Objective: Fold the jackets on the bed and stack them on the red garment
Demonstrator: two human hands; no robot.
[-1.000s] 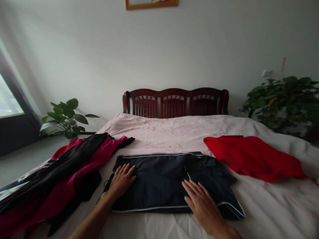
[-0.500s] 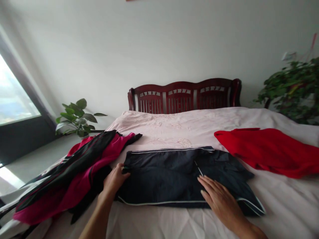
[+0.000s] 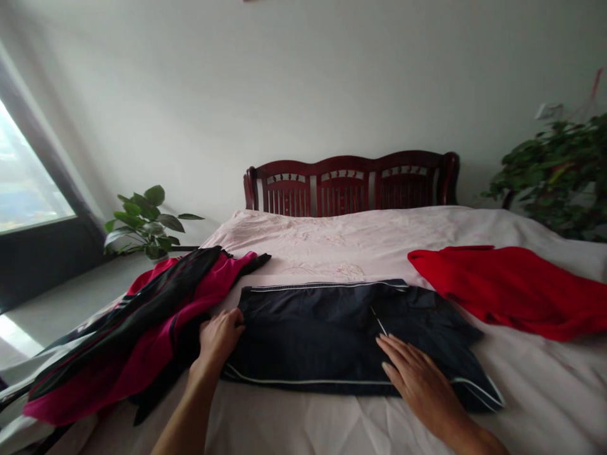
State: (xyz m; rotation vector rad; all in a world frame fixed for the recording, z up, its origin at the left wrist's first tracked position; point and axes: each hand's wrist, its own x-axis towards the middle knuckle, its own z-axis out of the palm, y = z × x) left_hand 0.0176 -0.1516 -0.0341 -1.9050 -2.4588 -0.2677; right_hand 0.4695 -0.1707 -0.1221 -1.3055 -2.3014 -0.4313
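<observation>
1. The left hand (image 3: 219,338) rests at the left edge of the folded dark navy garment (image 3: 303,335). Its fingers are pressed together and slightly curled, with the tips at the edge of the cloth. The view cannot settle whether they pinch it.
2. The right hand (image 3: 420,379) lies flat on the garment's near right part, its fingers lightly spread and its pads on the cloth, pinching nothing. An open hand like this looks well suited to stopping the layers from sliding, while the other hand squares the edge.
3. The garment lies in a rough rectangle across the near middle of the bed, between the two heaps of clothing. White piping (image 3: 308,382) runs along its near side, and a thin white strip (image 3: 379,322) lies just beyond the right fingertips.
4. A magenta-and-black jacket (image 3: 142,341) lies heaped just beside the left hand, while a red garment (image 3: 502,291) lies further off to the right.
5. Beyond them spreads a creased pale pink bedcover (image 3: 332,240), ending at a carved dark red wooden headboard (image 3: 351,183).
6. Furthest away, a leafy potted plant (image 3: 147,221) stands left of the headboard and a bushier one (image 3: 550,177) stands right of it, with a bright window (image 3: 23,177) at far left.
</observation>
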